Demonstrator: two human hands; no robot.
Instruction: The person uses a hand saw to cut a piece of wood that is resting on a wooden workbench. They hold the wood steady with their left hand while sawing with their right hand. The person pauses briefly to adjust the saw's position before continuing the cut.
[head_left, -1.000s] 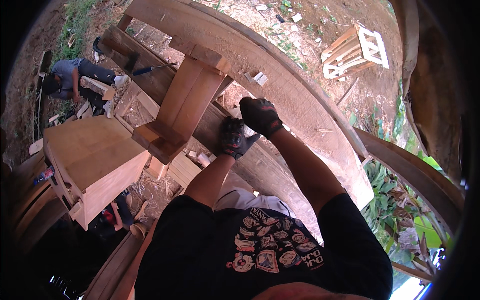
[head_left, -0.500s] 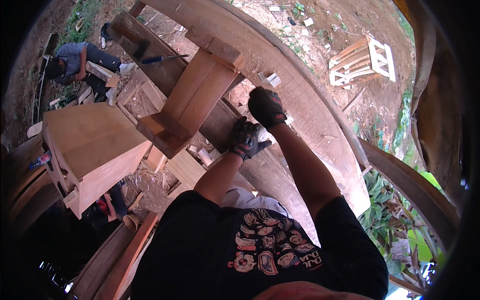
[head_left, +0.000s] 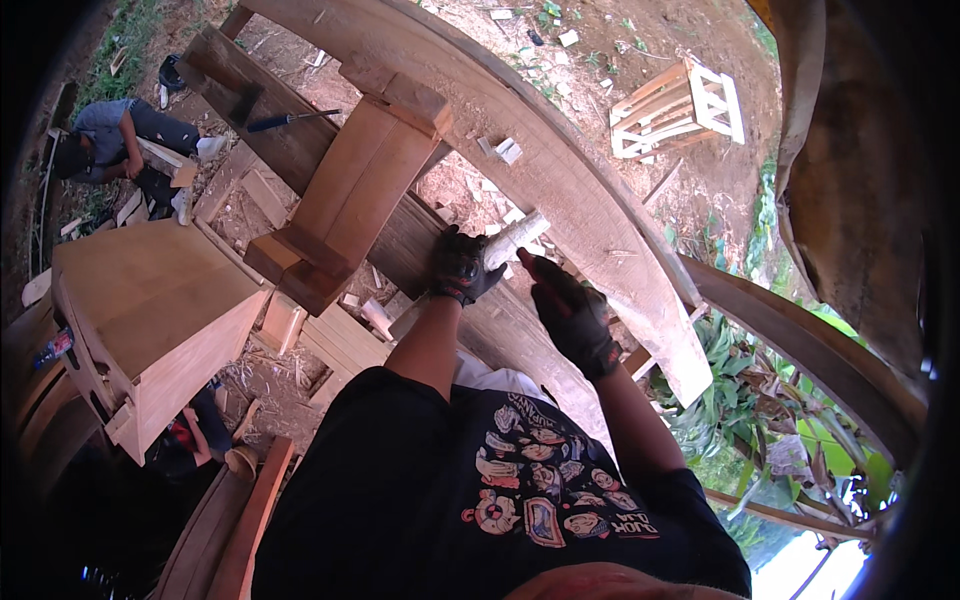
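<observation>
My left hand [head_left: 463,265], in a black glove with red marks, is closed on the near end of a pale, rough piece of wood [head_left: 516,242]. The piece slants up and to the right over the gap between two planks. Close to its right side is my right hand [head_left: 575,315], gloved alike, with its fingers drawn together. A reddish tip shows at the front of that hand; whether it is a finger or a tool's end I cannot tell. A reddish-brown joined timber piece [head_left: 362,190] lies across the dark plank [head_left: 410,235] left of my hands.
A long curved plank [head_left: 570,180] runs along the far side. A blue-handled tool [head_left: 290,120] lies on the dark plank. To the left are a large wooden box-like piece [head_left: 150,300] and a seated person [head_left: 130,140]. A slatted wooden frame [head_left: 675,110] stands far right.
My right hand has come down and toward me from above the left hand, turning as it moved. The pale wood now shows more fully. The whole view has shifted slightly.
</observation>
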